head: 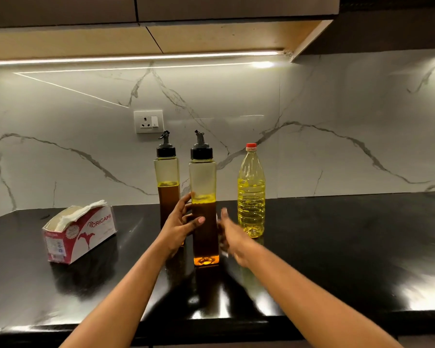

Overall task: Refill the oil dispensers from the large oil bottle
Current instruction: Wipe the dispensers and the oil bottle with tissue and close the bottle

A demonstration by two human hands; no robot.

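Head view: left hand wraps the nearer oil dispenser mid-desk, probably steadying it for uncapping. Right hand is blurry, fingers loose, holding nothing. Large oil bottle stands capped just beside, toward the back edge.

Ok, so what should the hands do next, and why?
Probably lift the right hand to unscrew the black cap of the near dispenser: the left hand grips it, its cap is still on, and nothing can be poured in until then.
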